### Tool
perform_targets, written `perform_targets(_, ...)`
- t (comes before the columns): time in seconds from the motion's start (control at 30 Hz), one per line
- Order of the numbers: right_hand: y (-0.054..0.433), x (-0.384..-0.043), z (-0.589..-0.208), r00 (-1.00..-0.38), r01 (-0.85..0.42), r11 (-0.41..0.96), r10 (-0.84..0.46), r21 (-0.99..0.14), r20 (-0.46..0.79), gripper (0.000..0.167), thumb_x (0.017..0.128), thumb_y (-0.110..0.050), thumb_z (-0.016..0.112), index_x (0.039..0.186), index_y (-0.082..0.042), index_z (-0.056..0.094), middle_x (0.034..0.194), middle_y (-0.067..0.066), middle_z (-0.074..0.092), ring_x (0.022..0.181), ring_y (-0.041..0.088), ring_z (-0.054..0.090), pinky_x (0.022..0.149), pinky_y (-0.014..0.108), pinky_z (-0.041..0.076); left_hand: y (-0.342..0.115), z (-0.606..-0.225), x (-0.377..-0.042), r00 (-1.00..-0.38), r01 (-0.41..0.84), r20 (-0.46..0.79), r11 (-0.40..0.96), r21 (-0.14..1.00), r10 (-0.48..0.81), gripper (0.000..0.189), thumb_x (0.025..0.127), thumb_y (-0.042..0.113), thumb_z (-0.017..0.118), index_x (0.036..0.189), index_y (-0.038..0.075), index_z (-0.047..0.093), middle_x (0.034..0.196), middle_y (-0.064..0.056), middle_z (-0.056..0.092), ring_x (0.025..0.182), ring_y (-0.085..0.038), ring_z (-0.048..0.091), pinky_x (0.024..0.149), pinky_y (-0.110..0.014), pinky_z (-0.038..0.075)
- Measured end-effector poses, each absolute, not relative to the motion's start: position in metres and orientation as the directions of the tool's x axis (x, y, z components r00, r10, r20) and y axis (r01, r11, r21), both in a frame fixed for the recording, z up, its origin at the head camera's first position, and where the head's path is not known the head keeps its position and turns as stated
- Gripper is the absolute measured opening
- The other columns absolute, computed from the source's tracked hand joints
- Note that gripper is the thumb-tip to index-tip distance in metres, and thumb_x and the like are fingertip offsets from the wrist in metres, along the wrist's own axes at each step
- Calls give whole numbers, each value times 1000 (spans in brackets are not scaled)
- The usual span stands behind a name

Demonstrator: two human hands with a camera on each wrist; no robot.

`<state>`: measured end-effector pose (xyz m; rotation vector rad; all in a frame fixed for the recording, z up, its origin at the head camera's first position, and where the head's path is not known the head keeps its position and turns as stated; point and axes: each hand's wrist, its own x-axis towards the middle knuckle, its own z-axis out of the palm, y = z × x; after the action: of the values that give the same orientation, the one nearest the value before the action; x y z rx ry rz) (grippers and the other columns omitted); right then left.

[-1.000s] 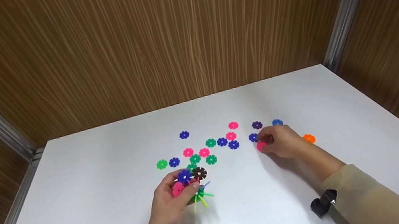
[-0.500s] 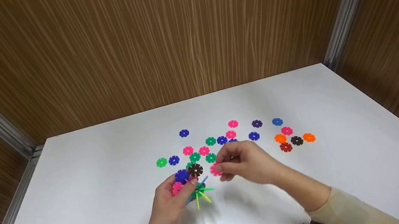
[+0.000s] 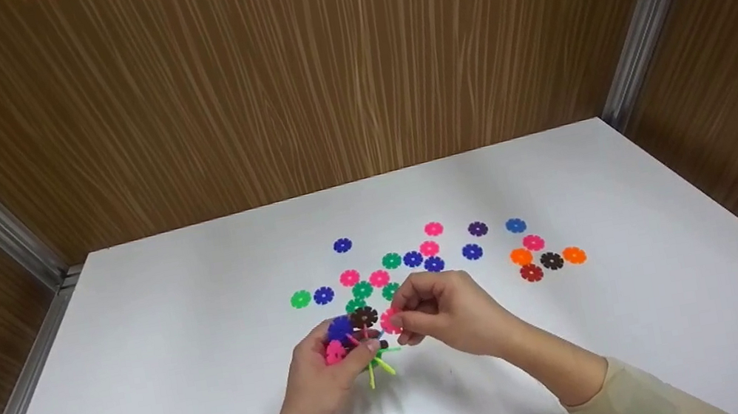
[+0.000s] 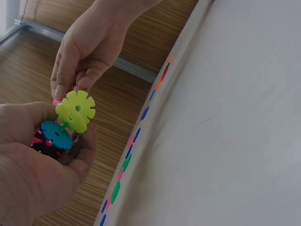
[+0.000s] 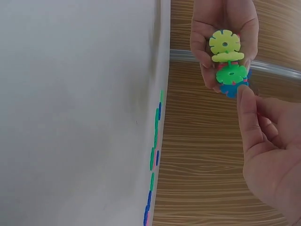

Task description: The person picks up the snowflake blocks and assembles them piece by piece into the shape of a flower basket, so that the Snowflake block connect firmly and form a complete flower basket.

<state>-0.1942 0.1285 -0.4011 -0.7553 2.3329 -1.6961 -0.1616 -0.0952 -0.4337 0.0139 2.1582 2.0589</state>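
Note:
In the head view my left hand (image 3: 322,376) grips a cluster of interlocked plastic snowflake discs, its thumb lying across the front. A blue disc (image 3: 340,329), a dark brown disc (image 3: 363,317) and a pink disc (image 3: 335,352) show around its fingers. Yellow discs (image 4: 77,109) and a light blue disc (image 4: 56,135) stick out in the left wrist view, and a green disc (image 5: 231,74) in the right wrist view. My right hand (image 3: 454,312) pinches a pink snowflake disc (image 3: 389,321) between thumb and fingertips, right at the cluster's right side.
Loose discs lie flat on the white table (image 3: 177,359) beyond the hands, among them a light green disc (image 3: 300,299) at left and an orange disc (image 3: 574,255) at right. Wood-grain panels (image 3: 345,61) rise behind and at both sides.
My right hand has picked a pink disc off the table at the right and carried it left to the cluster. The left hand keeps its grip nearly in place.

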Motion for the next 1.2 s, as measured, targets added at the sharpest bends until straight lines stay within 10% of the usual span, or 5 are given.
perform_targets(0.33,120,-188,-406,-843,-422,262,-466,-868,269,7,98,-7,77,93,-6,73,84,2,76,68,21,72,65,31,63,-90,-431,-158,-994,-96,-101,103,990,48,48,91,23,87,133,10,68,130,-6,70,127,-26,65,100,-34,56)
perform_targets(0.87,136,-209,-403,-790,-375,238,-588,-896,175,13,101,-14,74,113,-9,79,98,4,78,83,28,73,69,24,59,-98,-433,-159,-959,-70,-75,28,997,274,48,97,10,77,140,-2,59,123,-14,73,112,-24,68,93,-31,60)
perform_targets(1.2,179,-276,-426,-953,-236,495,-288,-836,98,19,99,-5,74,118,-4,78,110,7,76,99,23,68,91,31,59,-101,-435,-164,-979,-95,-101,38,995,177,42,99,12,75,138,1,64,126,-11,69,109,-22,66,93,-34,60)
